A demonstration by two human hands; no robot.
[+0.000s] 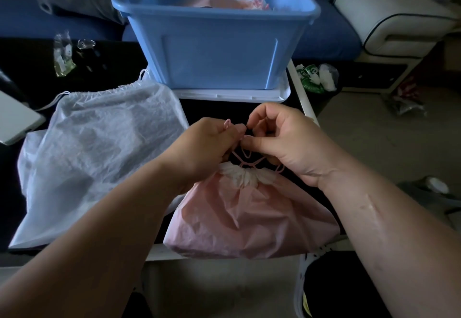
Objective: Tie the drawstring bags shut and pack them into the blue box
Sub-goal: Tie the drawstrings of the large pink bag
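The left hand [208,144] and right hand [289,140] are going bare; a glossy streak [370,209] is running along the right forearm [389,238].

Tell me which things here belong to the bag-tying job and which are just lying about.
Job: pink bag, drawstring pinched by left hand and right hand, white bag, blue box.
Lying about: clear wrapper, green packet, white lid under the box.

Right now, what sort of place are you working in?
Probably a home living room: a blue sofa behind the blue box, a white padded seat at right, a low black table where the left hand and right hand pinch the pink drawstring.
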